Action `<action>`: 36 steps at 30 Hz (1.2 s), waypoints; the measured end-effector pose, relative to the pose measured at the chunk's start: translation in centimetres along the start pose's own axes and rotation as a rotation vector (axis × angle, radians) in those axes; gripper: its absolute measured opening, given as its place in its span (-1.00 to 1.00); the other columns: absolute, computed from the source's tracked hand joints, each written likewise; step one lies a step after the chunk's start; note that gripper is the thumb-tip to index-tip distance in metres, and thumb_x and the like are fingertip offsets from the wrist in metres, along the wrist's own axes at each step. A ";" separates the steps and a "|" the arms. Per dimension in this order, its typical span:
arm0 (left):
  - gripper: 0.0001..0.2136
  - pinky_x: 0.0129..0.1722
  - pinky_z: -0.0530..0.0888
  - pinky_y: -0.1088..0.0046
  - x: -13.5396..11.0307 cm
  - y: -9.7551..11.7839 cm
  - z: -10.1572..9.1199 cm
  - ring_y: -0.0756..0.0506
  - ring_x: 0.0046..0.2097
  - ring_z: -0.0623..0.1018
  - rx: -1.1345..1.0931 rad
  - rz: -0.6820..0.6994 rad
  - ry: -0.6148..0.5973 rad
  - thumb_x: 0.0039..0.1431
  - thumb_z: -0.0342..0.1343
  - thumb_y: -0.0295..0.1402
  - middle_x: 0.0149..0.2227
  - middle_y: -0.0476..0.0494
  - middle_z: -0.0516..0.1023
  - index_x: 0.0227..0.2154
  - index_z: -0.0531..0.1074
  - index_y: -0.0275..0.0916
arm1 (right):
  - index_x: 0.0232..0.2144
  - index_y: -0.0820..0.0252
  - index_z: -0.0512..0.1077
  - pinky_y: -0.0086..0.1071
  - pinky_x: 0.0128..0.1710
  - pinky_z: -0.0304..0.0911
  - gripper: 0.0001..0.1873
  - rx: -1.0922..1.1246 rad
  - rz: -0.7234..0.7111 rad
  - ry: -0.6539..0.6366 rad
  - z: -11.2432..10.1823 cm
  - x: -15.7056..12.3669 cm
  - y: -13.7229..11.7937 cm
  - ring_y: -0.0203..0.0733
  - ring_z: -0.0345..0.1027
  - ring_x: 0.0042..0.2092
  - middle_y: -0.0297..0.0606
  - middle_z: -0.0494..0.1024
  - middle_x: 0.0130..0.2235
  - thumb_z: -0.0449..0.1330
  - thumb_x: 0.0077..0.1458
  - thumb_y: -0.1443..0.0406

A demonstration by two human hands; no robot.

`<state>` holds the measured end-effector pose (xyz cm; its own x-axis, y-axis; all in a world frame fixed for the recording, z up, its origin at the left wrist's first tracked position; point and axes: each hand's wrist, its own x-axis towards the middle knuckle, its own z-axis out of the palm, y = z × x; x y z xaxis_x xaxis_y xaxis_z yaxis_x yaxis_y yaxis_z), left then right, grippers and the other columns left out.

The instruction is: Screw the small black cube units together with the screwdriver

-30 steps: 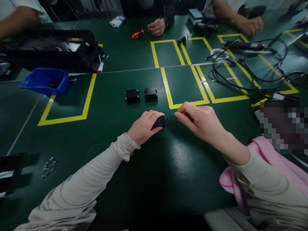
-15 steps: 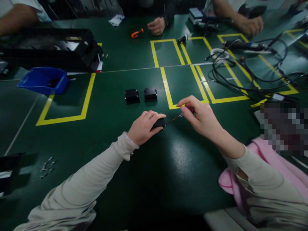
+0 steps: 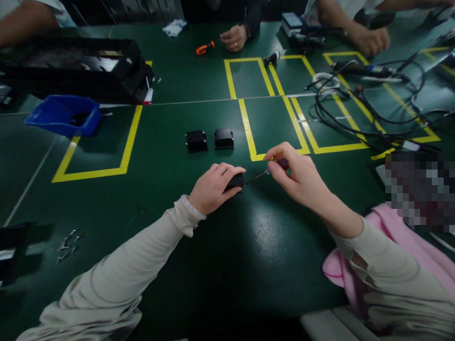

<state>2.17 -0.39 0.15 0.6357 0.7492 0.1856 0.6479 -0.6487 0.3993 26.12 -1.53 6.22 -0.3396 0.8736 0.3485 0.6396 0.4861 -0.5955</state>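
My left hand [image 3: 217,188] is closed round a small black box-shaped part [image 3: 236,182], pressing it against the green tabletop; the palm hides much of it. In my right hand [image 3: 293,171] is a screwdriver [image 3: 262,174] with a dark handle, pinched by thumb and fingers. Its thin shaft points left and its tip meets the part's right side, near a small screw. Two similar black parts [image 3: 196,140] with little metal screws at their ends sit side by side just beyond my left hand. Several loose screws [image 3: 67,246] lie at the lower left.
A blue bin [image 3: 64,116] stands at left before black trays [image 3: 74,71]. Cables [image 3: 355,113] coil at right across yellow tape. A pink cloth [image 3: 387,255] lies by my right forearm. Across the table are co-workers' hands [image 3: 234,38] and an orange tool [image 3: 205,48].
The view has shifted very slightly. My left hand stays on the black part, and my right hand's fingers have turned a little on the screwdriver handle, its tip still at the part.
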 end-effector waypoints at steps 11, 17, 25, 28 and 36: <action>-0.61 0.01 0.42 0.18 0.0 0.3 0.1 -0.22 -0.02 0.42 0.018 -0.012 0.012 0.31 0.12 -0.26 0.01 -0.21 0.46 0.15 0.29 -0.19 | -0.27 0.19 0.37 -0.45 -0.43 0.16 -0.90 0.003 0.002 0.002 -0.1 0.1 0.0 -0.33 0.36 -0.45 -0.37 0.47 -0.46 0.06 0.28 0.33; -0.61 0.01 0.42 0.18 -0.1 0.2 0.1 -0.22 -0.02 0.42 0.013 -0.009 0.018 0.31 0.13 -0.27 0.02 -0.21 0.46 0.15 0.28 -0.19 | -0.29 0.15 0.39 -0.44 -0.45 0.13 -0.89 0.021 0.029 -0.003 0.0 0.1 0.1 -0.33 0.35 -0.48 -0.39 0.47 -0.48 0.09 0.28 0.27; -0.61 0.01 0.42 0.19 -0.1 0.1 0.1 -0.21 -0.01 0.43 0.006 -0.008 0.017 0.32 0.11 -0.26 0.02 -0.22 0.46 0.15 0.28 -0.18 | -0.32 0.14 0.39 -0.43 -0.45 0.12 -0.84 -0.003 0.038 -0.007 -0.1 0.0 0.0 -0.32 0.34 -0.48 -0.38 0.48 -0.49 0.10 0.29 0.22; -0.62 0.01 0.42 0.19 -0.1 0.0 0.1 -0.21 -0.01 0.43 0.005 -0.012 0.019 0.31 0.11 -0.26 0.02 -0.21 0.46 0.15 0.29 -0.18 | -0.22 0.15 0.39 -0.42 -0.42 0.15 -0.88 0.003 0.036 -0.020 -0.2 0.1 -0.1 -0.30 0.37 -0.45 -0.37 0.50 -0.45 0.07 0.29 0.28; -0.62 0.02 0.42 0.17 0.0 0.0 0.0 -0.22 -0.01 0.43 0.000 -0.026 0.011 0.31 0.12 -0.27 0.03 -0.23 0.45 0.14 0.29 -0.21 | -0.33 0.17 0.39 -0.44 -0.46 0.10 -0.82 -0.006 0.036 -0.023 -0.1 0.0 0.1 -0.34 0.32 -0.50 -0.39 0.46 -0.51 0.10 0.29 0.22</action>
<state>2.14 -0.38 0.17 0.6139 0.7674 0.1850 0.6644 -0.6288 0.4040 26.24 -1.49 6.27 -0.3321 0.8907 0.3103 0.6559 0.4545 -0.6027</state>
